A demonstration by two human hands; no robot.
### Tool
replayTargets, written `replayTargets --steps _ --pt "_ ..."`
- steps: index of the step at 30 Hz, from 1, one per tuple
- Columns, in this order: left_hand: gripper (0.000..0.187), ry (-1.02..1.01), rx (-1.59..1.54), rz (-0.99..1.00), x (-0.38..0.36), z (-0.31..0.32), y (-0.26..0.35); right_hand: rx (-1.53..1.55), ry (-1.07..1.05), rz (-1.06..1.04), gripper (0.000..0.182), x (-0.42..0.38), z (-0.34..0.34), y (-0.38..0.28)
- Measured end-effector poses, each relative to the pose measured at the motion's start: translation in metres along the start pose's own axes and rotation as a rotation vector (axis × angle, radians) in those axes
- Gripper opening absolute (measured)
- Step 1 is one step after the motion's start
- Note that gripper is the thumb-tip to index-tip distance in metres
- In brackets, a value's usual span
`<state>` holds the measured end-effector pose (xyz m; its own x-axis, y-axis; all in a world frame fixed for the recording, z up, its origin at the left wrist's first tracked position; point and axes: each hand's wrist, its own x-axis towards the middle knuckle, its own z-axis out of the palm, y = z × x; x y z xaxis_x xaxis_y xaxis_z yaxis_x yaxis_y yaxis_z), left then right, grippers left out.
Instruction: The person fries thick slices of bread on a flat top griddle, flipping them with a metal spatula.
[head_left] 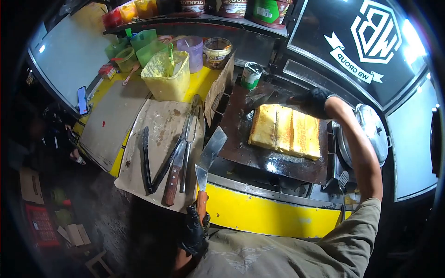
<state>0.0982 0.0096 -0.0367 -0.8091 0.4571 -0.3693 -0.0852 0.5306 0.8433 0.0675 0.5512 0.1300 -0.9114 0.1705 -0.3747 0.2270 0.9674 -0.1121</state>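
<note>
My left hand [194,230], in a black glove, is closed round the wooden handle of a spatula [212,150]; its broad metal blade points up beside the griddle's left edge. Several thick, browned slabs of bread [285,131] lie side by side on the dark flat griddle [296,167]. My right hand [314,103], also gloved in black, reaches over the griddle to the far edge of the bread. Its fingers blend into the dark surface, so I cannot tell what they hold. A green and silver can [251,75] stands at the griddle's back left corner.
Tongs [160,171], a wooden-handled knife [174,178] and a long fork lie on brown cardboard [134,185] at left. Behind stand a pale yellow tub [164,78] and a Collins bucket [216,58]. To the right are a lidded pot [371,127] and a slotted turner [343,183].
</note>
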Motion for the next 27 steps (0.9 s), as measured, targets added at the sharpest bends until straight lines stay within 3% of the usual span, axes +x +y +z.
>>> replayTargets --steps 1,2,4,7,11,12,16,19,21,22,24,26,27 --pt "0.061 0.034 0.145 0.015 -0.014 -0.006 -0.018 -0.180 0.175 -0.283 0.040 0.006 0.001 0.019" --pt "0.061 0.064 0.262 0.026 -0.025 -0.010 -0.035 -0.180 0.175 -0.282 0.040 0.005 -0.003 0.011" --pt "0.059 0.105 0.380 0.019 -0.033 -0.013 -0.054 -0.199 0.148 -0.084 0.041 0.005 -0.012 -0.018" --pt "0.057 0.133 0.426 0.014 -0.037 -0.012 -0.065 -0.111 0.149 -0.127 0.040 -0.001 0.002 -0.032" --pt "0.054 0.153 0.450 0.007 -0.040 -0.013 -0.067 -0.111 -0.115 0.022 0.041 -0.026 -0.015 -0.032" --pt "0.053 0.160 0.458 0.007 -0.041 -0.013 -0.068 -0.161 -0.093 -0.118 0.040 -0.029 -0.021 -0.023" --pt "0.050 0.155 0.470 0.026 -0.040 -0.014 -0.069 -0.100 0.078 -0.243 0.038 -0.018 -0.017 -0.027" --pt "0.048 0.157 0.478 0.038 -0.035 -0.016 -0.066 -0.075 0.013 -0.048 0.038 -0.016 -0.009 -0.041" --pt "0.047 0.159 0.483 0.036 -0.033 -0.017 -0.063 -0.238 -0.049 -0.115 0.037 -0.025 -0.013 -0.038" --pt "0.046 0.163 0.487 0.032 -0.034 -0.016 -0.062 -0.162 -0.054 -0.141 0.037 -0.031 -0.015 -0.034" --pt "0.045 0.169 0.493 0.034 -0.031 -0.015 -0.063 -0.110 -0.029 -0.141 0.036 -0.032 -0.007 -0.012" --pt "0.043 0.161 0.498 0.039 -0.029 -0.013 -0.062 -0.291 0.073 -0.268 0.036 -0.030 -0.007 -0.022" --pt "0.043 0.154 0.500 0.046 -0.027 -0.013 -0.062 -0.221 0.021 -0.055 0.036 -0.031 -0.007 -0.036"
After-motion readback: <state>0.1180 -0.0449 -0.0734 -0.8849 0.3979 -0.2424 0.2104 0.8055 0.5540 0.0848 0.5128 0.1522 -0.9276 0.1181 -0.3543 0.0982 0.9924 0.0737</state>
